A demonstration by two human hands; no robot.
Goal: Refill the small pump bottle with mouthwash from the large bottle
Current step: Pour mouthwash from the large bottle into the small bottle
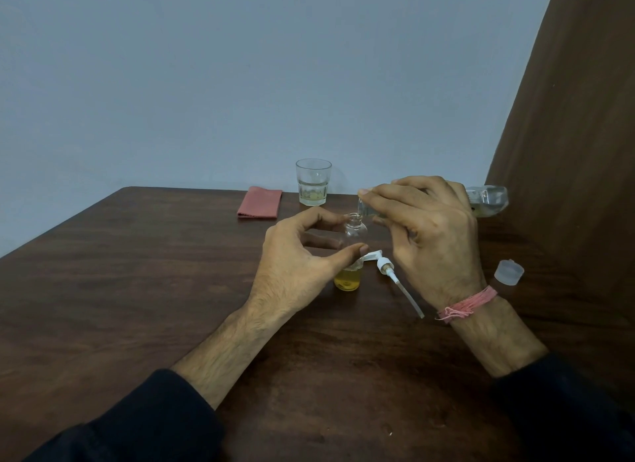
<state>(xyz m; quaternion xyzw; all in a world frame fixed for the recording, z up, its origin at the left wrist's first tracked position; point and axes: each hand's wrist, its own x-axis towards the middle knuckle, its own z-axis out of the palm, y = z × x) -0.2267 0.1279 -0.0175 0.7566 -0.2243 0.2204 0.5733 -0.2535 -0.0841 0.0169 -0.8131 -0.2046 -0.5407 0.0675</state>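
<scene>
Small pump bottle (351, 255): clear plastic, upright at table centre, yellow mouthwash low inside; left hand (295, 255) curls round it to steady it. Large bottle (488, 200): clear, tipped, mouth at the small neck, gripped by right hand (426, 227). Pump head (386, 267) and translucent cap (509, 272) lie right, set aside for pouring.

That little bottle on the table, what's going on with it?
A person is topping it up. The left hand grips the small bottle upright on the table, while the right hand holds the large bottle tipped on its side, its mouth right over the small one's open neck. Yellowish liquid fills only the bottom so far. The pump top and a clear cap lie beside them. A glass and a folded red cloth sit further back.
</scene>
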